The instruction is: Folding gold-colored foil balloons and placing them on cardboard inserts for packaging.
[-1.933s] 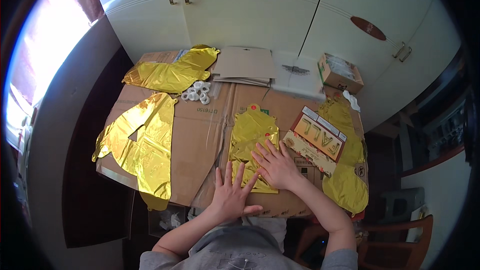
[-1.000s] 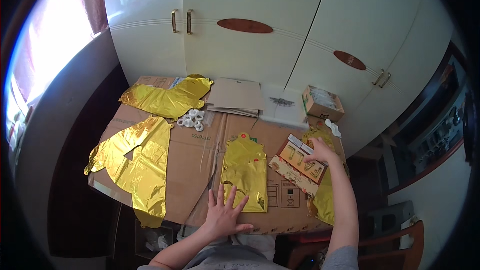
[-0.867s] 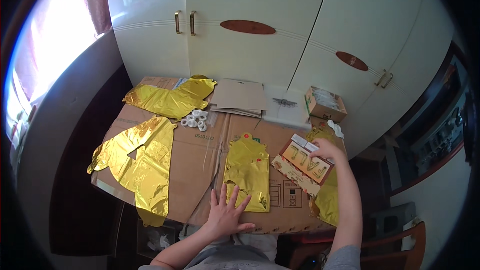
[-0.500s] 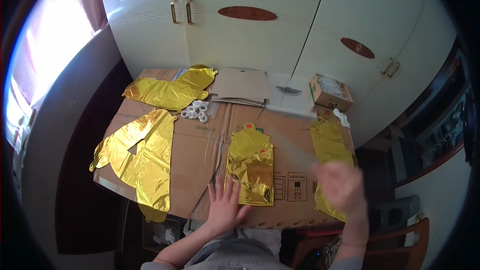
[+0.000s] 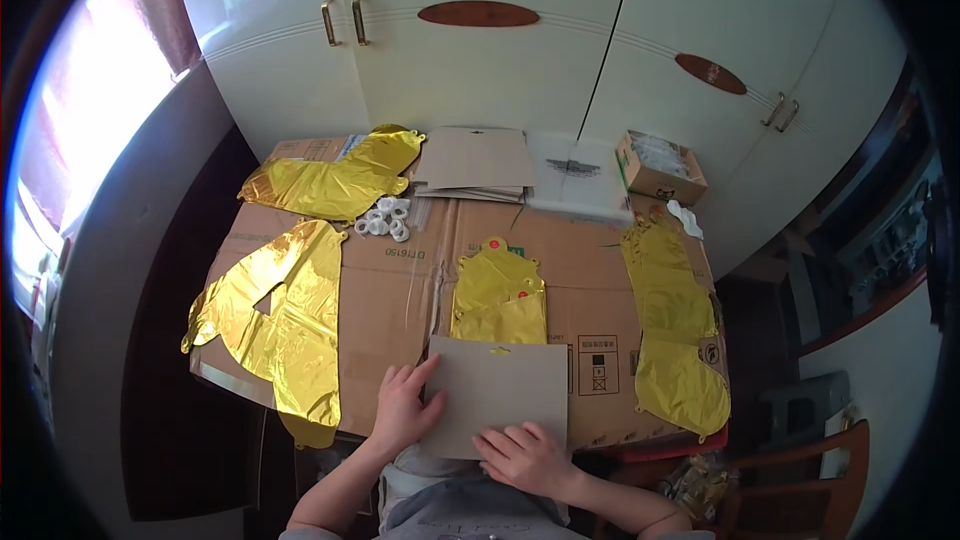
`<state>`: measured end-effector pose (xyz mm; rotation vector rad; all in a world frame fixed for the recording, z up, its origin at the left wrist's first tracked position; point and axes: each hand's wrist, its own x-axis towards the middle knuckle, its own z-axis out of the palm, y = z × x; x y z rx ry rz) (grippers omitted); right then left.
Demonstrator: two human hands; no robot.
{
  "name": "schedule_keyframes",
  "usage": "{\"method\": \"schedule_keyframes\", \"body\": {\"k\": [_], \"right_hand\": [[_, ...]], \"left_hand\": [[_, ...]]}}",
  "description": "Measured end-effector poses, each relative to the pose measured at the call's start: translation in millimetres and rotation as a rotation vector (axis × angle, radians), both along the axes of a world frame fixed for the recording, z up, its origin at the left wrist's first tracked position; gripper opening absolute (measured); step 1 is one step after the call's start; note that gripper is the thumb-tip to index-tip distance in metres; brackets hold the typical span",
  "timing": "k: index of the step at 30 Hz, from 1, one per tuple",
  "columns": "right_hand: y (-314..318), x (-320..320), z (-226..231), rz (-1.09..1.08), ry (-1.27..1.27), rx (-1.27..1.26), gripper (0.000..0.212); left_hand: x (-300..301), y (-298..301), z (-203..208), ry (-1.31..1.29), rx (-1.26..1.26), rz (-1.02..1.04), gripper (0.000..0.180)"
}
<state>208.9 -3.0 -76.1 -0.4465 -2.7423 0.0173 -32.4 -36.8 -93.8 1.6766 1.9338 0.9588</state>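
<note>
A grey-brown cardboard card (image 5: pixel 500 390) with a small hanging slot lies over the lower part of a folded gold foil balloon (image 5: pixel 495 290). The balloon's tabbed upper end, with two red dots, sticks out beyond the card. My left hand (image 5: pixel 405 405) rests on the card's left side, index finger and thumb spread apart. Across the lower right part of the card lies my right hand (image 5: pixel 525 455), its fingers slightly bent on top and its thumb hard to make out.
Other gold foil balloons lie at the left (image 5: pixel 300 310), back left (image 5: pixel 340 185) and right (image 5: pixel 670 320). White rings (image 5: pixel 385 218), stacked cards (image 5: pixel 475 160), clear plastic bags (image 5: pixel 575 175) and an open box (image 5: pixel 660 165) stand toward the back. A chair (image 5: pixel 850 470) is at lower right.
The card has come onto the folded balloon, covering its lower half. My right hand has moved left from the right-hand balloon onto the card; my left hand has shifted slightly left onto its edge.
</note>
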Motion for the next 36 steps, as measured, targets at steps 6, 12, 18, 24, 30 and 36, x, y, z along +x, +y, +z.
{"method": "schedule_keyframes", "body": {"k": [6,12,18,24,30,36], "right_hand": [[33.1,1.3,2.1,-0.056,-0.049,-0.196,0.051],[65.9,2.4,-16.9,-0.171,-0.058,-0.173,0.056],[78.8,0.6,-14.7,-0.2,-0.079,-0.187,0.058],[78.9,-1.0,-18.0,-0.228,-0.032,-0.176,0.058],[81.8,-1.5,-18.5,-0.232,-0.038,-0.178,0.058],[80.2,-3.4,-19.1,-0.262,-0.082,-0.168,0.061]], "left_hand": [[0.5,13.8,2.9,0.345,0.033,0.045,0.052],[1.5,23.4,7.3,0.431,0.06,0.067,0.048],[1.6,31.1,7.9,0.449,0.072,0.088,0.047],[3.9,33.7,12.0,0.462,0.019,0.099,0.049],[12.8,40.9,16.5,0.495,0.074,-0.058,0.052],[27.5,47.3,8.6,0.528,0.021,-0.238,0.056]]}}
